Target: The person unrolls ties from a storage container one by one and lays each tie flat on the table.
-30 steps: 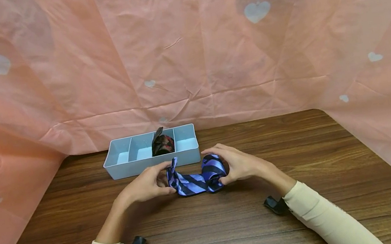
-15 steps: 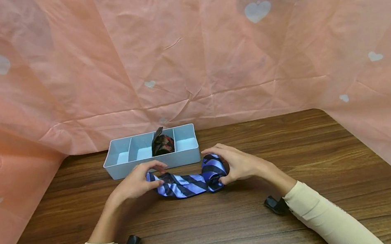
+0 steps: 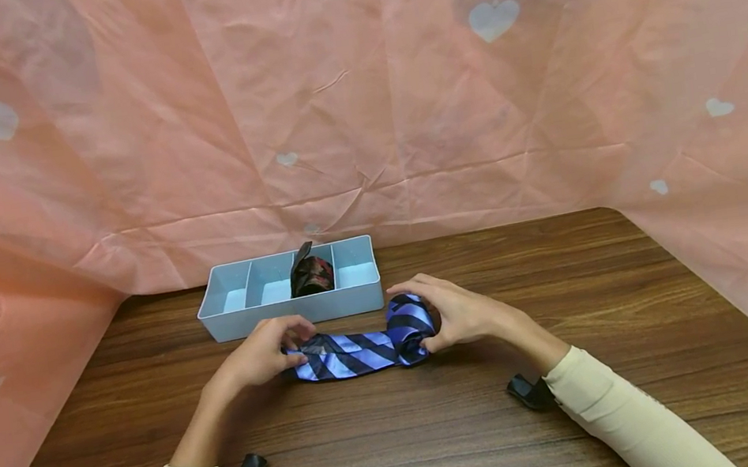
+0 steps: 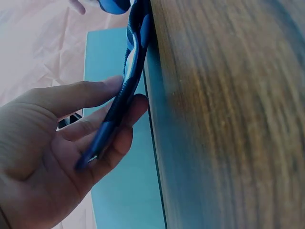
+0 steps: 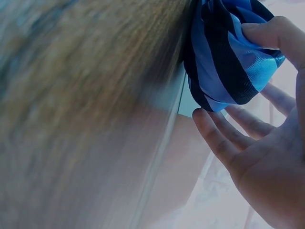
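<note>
A blue and black striped necktie (image 3: 355, 354) lies on the table, its right part wound into a roll (image 3: 408, 323) and its left part stretched flat. My left hand (image 3: 263, 353) pinches the flat end; in the left wrist view the thumb (image 4: 90, 95) presses the necktie's edge (image 4: 112, 114) against the fingers beneath. My right hand (image 3: 460, 313) grips the roll from its right side. Seen from the right wrist, the thumb lies on the striped roll (image 5: 233, 57) and the fingertips (image 5: 202, 117) reach under its far side.
Behind the hands stands a light blue box (image 3: 299, 310) with several compartments. A dark, red-patterned rolled necktie (image 3: 313, 275) sits in one of them, its end sticking up. Pink cloth (image 3: 441, 96) with white hearts hangs around the wooden table (image 3: 403, 437).
My left hand let go of the folded-up end, moved left and now pinches the flat end, which lies longer and straighter. The right hand stays on the roll.
</note>
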The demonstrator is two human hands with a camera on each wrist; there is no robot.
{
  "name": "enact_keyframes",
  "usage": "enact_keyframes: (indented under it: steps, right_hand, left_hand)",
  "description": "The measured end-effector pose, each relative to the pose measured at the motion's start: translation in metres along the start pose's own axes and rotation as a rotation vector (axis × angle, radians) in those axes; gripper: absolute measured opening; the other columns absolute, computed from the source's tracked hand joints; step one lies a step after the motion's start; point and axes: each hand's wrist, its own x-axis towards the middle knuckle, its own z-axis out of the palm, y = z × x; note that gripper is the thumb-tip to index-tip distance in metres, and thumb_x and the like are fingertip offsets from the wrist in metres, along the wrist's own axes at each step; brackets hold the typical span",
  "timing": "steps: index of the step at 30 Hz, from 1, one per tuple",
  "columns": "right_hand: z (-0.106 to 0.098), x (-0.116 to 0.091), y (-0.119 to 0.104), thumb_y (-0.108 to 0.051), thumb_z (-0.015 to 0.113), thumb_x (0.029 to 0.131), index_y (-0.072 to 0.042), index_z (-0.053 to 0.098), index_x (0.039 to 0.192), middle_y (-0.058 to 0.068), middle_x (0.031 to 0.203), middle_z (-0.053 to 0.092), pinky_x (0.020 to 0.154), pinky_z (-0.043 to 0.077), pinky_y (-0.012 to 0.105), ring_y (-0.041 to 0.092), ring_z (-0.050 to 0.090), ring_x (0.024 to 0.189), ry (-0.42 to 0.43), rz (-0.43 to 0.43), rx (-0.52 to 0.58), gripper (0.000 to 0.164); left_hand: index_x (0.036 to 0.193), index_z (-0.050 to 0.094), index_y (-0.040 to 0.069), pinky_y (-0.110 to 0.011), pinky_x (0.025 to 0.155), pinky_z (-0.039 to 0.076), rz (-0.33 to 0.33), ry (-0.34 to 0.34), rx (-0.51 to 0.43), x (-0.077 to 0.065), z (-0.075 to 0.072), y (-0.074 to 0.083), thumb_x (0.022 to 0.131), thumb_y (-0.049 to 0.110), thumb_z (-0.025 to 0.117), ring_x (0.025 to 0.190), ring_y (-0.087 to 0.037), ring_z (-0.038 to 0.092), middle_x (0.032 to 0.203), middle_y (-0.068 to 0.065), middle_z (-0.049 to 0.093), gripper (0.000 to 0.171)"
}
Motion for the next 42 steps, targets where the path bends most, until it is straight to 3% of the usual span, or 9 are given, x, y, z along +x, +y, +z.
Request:
enact_keyframes:
  steps: [5, 16, 27, 42]
  right_hand:
    - [-0.0004, -0.0001, -0.0009, -0.011, 0.086, 0.068, -0.007, 0.051, 0.148, 0.015, 0.130, 0.057, 0.095, 0.050, 0.045, 0.028, 0.057, 0.115, -0.008, 0.001, 0.006, 0.087]
    - [-0.0017, -0.0015, -0.0045, -0.013, 0.088, 0.070, -0.007, 0.051, 0.148, 0.014, 0.132, 0.057, 0.096, 0.050, 0.047, 0.029, 0.057, 0.117, -0.015, 0.007, 0.004, 0.087]
    - [-0.0020, -0.0004, -0.0034, -0.030, 0.091, 0.075, -0.002, 0.050, 0.146, 0.017, 0.140, 0.059, 0.107, 0.045, 0.056, 0.035, 0.056, 0.130, 0.000, -0.044, -0.024, 0.087]
    - [-0.0023, 0.0011, -0.0074, -0.021, 0.088, 0.079, -0.005, 0.052, 0.146, 0.017, 0.140, 0.059, 0.104, 0.048, 0.053, 0.032, 0.057, 0.127, -0.022, 0.009, 0.002, 0.078]
  left_hand:
    - [0.116, 0.069, -0.004, -0.042, 0.084, 0.057, -0.031, -0.006, 0.026, -0.0006, 0.0018, 0.0021, 0.087, -0.009, 0.075, 0.093, -0.023, 0.066, 0.111, -0.014, 0.071, 0.030]
    - [0.116, 0.068, -0.006, -0.042, 0.083, 0.057, -0.009, -0.013, 0.059, 0.0012, 0.0051, 0.0012, 0.086, -0.009, 0.076, 0.092, -0.023, 0.066, 0.109, -0.015, 0.071, 0.031]
    - [0.116, 0.068, -0.005, -0.043, 0.085, 0.057, -0.034, -0.022, 0.057, 0.0008, 0.0054, -0.0010, 0.087, -0.009, 0.075, 0.093, -0.023, 0.066, 0.110, -0.014, 0.071, 0.030]
    - [0.115, 0.068, -0.006, -0.044, 0.085, 0.057, -0.001, -0.018, 0.062, 0.0008, 0.0062, -0.0025, 0.087, -0.009, 0.075, 0.094, -0.024, 0.067, 0.107, -0.014, 0.071, 0.029]
